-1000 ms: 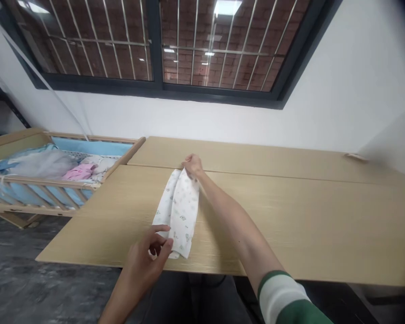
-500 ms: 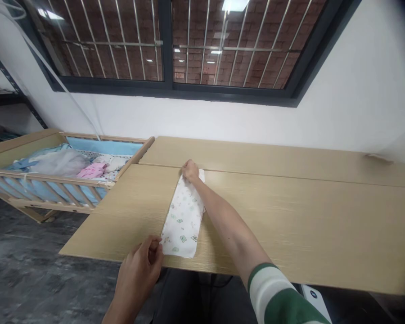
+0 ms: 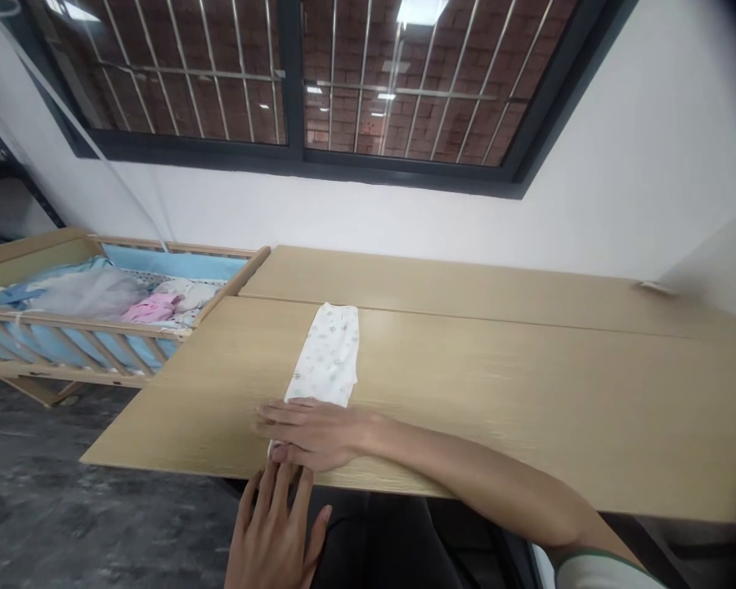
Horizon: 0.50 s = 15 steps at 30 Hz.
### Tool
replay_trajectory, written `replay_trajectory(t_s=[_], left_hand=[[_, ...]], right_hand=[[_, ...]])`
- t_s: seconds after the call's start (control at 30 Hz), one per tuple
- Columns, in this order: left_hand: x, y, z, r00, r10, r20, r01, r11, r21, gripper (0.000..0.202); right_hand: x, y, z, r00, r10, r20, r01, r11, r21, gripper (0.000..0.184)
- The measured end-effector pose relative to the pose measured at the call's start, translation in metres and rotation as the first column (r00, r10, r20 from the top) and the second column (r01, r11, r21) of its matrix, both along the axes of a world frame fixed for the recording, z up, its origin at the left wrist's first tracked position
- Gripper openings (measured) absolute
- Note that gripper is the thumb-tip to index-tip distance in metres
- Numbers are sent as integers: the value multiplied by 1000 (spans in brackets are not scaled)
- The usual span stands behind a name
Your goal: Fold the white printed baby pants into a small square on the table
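A white cloth point(image 3: 326, 352) with a small printed pattern lies flat as a long narrow strip on the wooden table point(image 3: 496, 393). My right hand point(image 3: 316, 432) rests palm down across its near part, fingers stretched to the left and covering that section. Just below, at the table's front edge, my left hand point(image 3: 276, 519) is open with fingers extended. Its fingertips meet the near end of the cloth, close beside the right hand's fingers. Most of the cloth's near end is hidden under the hands.
Left of the table stands a wooden crib point(image 3: 116, 327) with blue lining, holding white netting and a pink cloth point(image 3: 151, 307). A seam runs along the table's rear. Behind it are a white wall and a dark-framed window point(image 3: 298, 155) with bars.
My right hand has let go of the cloth's far end and come down to its near part, now flat. My left hand has opened from a pinch, and the view has shifted slightly.
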<state>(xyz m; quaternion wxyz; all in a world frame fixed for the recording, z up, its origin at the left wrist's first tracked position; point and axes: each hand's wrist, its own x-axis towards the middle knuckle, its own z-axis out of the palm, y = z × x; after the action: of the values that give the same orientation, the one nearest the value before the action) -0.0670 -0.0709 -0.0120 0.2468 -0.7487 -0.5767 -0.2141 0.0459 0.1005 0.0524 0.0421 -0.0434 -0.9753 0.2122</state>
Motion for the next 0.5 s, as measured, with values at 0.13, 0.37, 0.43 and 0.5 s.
replay_trajectory(t_s=[0.13, 0.37, 0.43, 0.5], left_hand=[[-3, -2, -4, 998, 28, -51, -29, 999, -27, 60], [-3, 1, 0, 998, 40, -50, -43, 997, -61, 66], [-4, 2, -1, 997, 36, -62, -39, 998, -51, 65], [-5, 2, -1, 996, 37, -75, -41, 998, -51, 63]], right_hand=[[7, 24, -10, 996, -83, 39, 84, 996, -20, 59], [9, 138, -24, 916, -393, 82, 390, 919, 52, 67], [10, 167, -27, 878, -472, 79, 466, 880, 88, 69], [10, 191, -30, 840, -540, 60, 532, 840, 106, 69]])
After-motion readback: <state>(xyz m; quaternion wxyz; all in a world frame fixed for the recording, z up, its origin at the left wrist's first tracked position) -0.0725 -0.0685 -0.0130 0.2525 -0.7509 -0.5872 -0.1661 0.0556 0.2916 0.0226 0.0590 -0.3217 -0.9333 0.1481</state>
